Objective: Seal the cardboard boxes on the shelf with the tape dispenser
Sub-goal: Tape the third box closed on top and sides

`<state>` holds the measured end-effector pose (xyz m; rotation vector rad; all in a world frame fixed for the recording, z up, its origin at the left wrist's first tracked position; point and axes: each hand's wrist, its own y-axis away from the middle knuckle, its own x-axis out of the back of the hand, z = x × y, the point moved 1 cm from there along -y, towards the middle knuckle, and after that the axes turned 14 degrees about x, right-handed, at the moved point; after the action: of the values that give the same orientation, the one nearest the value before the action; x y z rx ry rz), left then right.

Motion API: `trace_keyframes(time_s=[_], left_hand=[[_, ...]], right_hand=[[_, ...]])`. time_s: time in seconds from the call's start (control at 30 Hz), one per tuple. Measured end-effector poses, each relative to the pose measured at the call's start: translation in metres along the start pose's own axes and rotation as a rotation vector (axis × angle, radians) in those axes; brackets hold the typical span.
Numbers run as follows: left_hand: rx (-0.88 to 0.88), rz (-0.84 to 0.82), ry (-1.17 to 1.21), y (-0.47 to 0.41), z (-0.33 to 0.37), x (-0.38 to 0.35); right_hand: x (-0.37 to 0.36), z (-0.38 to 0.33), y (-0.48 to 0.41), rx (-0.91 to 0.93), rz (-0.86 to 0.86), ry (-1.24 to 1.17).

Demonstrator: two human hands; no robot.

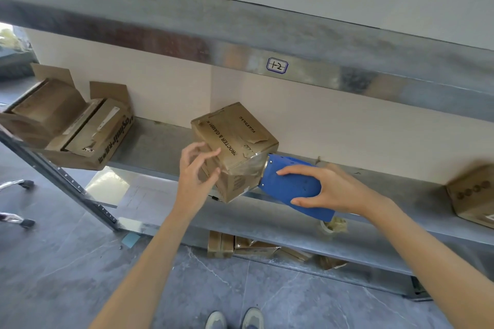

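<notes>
One box [235, 139]: right hand [331, 189] grips tape dispenser [290, 185] against it; left hand [196, 171], apparently relaxed, touches it.

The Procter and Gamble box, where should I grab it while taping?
Take the box by its near left edge, coming from the left with the left hand. It sits turned corner-forward, and the blue tape dispenser in the right hand presses on its right corner, so a grip opposite should brace it.
</notes>
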<state>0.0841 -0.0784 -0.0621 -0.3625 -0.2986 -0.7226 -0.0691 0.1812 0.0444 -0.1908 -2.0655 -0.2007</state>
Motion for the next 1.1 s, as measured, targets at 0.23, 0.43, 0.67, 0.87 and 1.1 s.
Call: trace_keyframes(time_s=[0.23,0.43,0.67,0.87,1.1], left_hand=[[0.109,0.165,0.099,0.000,0.015,-0.018],[0.059,0.236,0.076,0.004,0.013,-0.030],[0.011,0.091,-0.014,0.010,-0.005,-0.025],[0.058,-0.022,0.006,0.026,0.004,-0.029],[0.053,0.009,0.028,0.019,0.003,-0.028]], right_hand=[[0.001,-0.005,0.001,-0.001,-0.004,0.030],[0.002,-0.005,0.003,-0.004,-0.005,0.030],[0.005,-0.009,-0.002,0.010,-0.019,0.032],[0.010,-0.005,-0.005,0.014,-0.009,0.072],[0.025,-0.012,-0.008,0.033,-0.030,0.046]])
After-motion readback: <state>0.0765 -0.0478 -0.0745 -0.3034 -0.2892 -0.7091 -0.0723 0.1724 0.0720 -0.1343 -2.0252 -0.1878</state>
